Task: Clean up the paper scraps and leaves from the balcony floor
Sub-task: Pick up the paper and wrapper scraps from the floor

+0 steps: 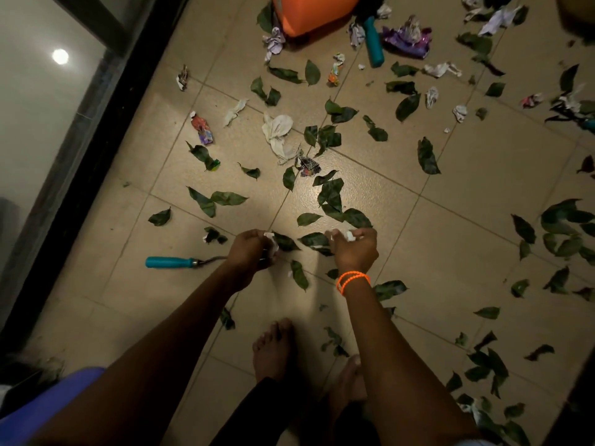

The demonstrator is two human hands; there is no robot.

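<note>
Tiled balcony floor [402,204] lay strewn with leaves [331,194] and paper scraps [278,133] while the left hand [249,249] and right hand [354,249], fingers curled on small white scraps, were mid-gathering; next, probably reaching for the nearest leaves.

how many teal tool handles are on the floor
2 plainly: one left of the left hand, one beside the orange bin. A teal bit at the right edge may be a third.
</note>
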